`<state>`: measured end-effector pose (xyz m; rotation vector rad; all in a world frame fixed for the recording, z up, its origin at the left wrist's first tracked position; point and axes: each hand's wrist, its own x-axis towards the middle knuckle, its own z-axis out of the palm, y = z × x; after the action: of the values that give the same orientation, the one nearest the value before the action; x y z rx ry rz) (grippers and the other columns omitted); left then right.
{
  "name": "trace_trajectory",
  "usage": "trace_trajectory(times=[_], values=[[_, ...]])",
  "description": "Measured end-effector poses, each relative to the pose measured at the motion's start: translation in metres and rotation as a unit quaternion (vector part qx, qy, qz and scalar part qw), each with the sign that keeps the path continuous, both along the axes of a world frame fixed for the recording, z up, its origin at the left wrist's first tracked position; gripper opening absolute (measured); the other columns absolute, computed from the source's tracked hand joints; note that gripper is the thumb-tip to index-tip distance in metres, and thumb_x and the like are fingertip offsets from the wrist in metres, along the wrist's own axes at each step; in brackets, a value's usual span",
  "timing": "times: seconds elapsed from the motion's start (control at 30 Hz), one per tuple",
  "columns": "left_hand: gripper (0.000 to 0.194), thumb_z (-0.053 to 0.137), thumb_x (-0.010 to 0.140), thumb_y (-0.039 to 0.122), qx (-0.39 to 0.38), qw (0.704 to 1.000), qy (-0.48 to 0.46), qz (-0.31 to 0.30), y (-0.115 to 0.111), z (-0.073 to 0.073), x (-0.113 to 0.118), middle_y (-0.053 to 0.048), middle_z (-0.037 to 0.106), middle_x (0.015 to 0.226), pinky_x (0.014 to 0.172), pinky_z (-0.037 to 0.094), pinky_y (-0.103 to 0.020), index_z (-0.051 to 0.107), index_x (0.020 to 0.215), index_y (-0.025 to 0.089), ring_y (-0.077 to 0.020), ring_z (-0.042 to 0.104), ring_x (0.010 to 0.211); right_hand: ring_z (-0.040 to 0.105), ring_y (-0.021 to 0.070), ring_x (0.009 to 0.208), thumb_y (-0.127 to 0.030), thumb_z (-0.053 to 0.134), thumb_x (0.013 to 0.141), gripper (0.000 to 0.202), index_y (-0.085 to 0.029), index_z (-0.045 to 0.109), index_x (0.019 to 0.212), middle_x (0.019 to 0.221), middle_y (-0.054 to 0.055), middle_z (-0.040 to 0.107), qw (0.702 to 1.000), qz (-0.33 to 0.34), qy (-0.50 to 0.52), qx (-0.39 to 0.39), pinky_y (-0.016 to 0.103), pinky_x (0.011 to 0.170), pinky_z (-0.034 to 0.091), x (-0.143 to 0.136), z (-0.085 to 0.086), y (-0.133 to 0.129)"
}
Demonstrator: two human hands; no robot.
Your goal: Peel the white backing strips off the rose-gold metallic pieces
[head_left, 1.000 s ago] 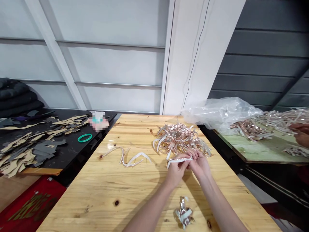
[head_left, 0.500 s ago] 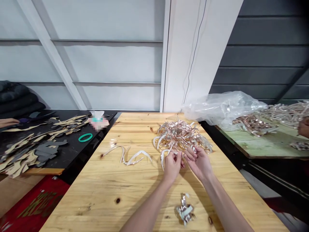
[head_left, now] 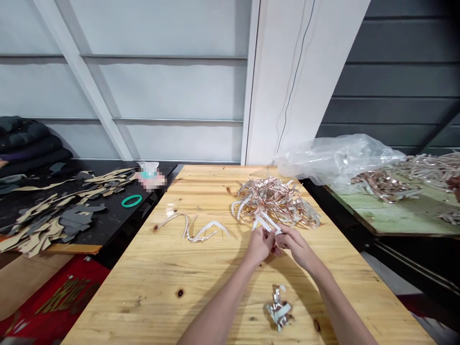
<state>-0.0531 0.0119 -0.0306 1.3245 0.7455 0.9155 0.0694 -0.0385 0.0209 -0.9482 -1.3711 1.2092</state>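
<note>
My left hand point(head_left: 260, 246) and my right hand point(head_left: 295, 245) meet over the wooden table point(head_left: 158, 282), fingers closed. Between them is a narrow white strip point(head_left: 265, 222), its loop standing up past the fingertips. My left fingers pinch one part of it and my right fingers another, though the grip itself is partly hidden. Just beyond lies a tangled pile of shiny copper-coloured and white strips point(head_left: 273, 196). A few loose strips point(head_left: 213, 225) rest to the left of my hands. Between my forearms sits a small clump of cut strip pieces point(head_left: 280, 310).
On the left, a black table point(head_left: 115, 225) bears beige and grey scraps point(head_left: 75, 218) and a green ring point(head_left: 132, 201). At right, a green-topped table point(head_left: 362, 211) carries more strips point(head_left: 381, 184) and a clear plastic bag point(head_left: 341, 158). A person's hand point(head_left: 454, 187) shows at the right edge.
My right hand has turned palm-down and come in against my left. The white strip now stands up in a loop ahead of the fingers. The view has shifted slightly.
</note>
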Motion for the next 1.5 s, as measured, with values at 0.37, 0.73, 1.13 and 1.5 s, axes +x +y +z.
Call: trace_trajectory(times=[0.37,0.73,1.13,1.5], values=[[0.048,0.081,0.066,0.055,-0.135,0.986,-0.061,-0.071,0.005,0.011,-0.009,0.004,0.049,0.051,0.041,0.030,-0.020,0.053,0.062,0.016,-0.0065,0.042,0.043,0.044,0.0149,0.063,-0.018,0.057,0.083,0.018,-0.019,0.059,0.066,0.064,-0.001,0.055,0.976,0.071,-0.184,0.086,0.026,0.061,0.034,-0.001,0.003,-0.005],[0.055,0.078,0.070,0.064,-0.189,0.967,-0.170,0.016,0.010,0.016,-0.012,0.011,0.037,0.050,0.044,0.028,-0.019,0.044,0.072,0.021,-0.0054,0.036,0.041,0.011,0.0084,0.042,-0.027,0.058,0.079,0.018,-0.023,0.047,0.066,0.047,-0.009,0.024,0.933,0.119,0.328,-0.089,0.023,0.043,0.023,-0.007,0.004,-0.005],[0.051,0.052,0.091,0.069,-0.010,0.962,-0.199,0.186,0.012,0.027,-0.026,0.005,0.047,0.050,0.042,0.033,-0.023,0.049,0.075,0.020,-0.0102,0.044,0.041,0.072,0.0260,0.095,-0.052,0.057,0.096,0.032,-0.023,0.063,0.084,0.101,0.011,0.075,0.951,-0.117,0.276,-0.076,0.042,0.088,0.058,-0.010,-0.002,-0.034],[0.043,0.061,0.082,0.062,-0.067,0.824,-0.436,0.356,0.049,0.040,-0.078,0.008,0.041,0.053,0.044,0.028,-0.024,0.046,0.076,0.022,-0.0091,0.037,0.037,0.061,0.0269,0.128,-0.018,0.044,0.097,0.047,-0.022,0.046,0.144,0.136,0.014,0.064,0.921,-0.085,-0.359,0.127,0.047,0.114,0.045,-0.047,-0.048,-0.112]])
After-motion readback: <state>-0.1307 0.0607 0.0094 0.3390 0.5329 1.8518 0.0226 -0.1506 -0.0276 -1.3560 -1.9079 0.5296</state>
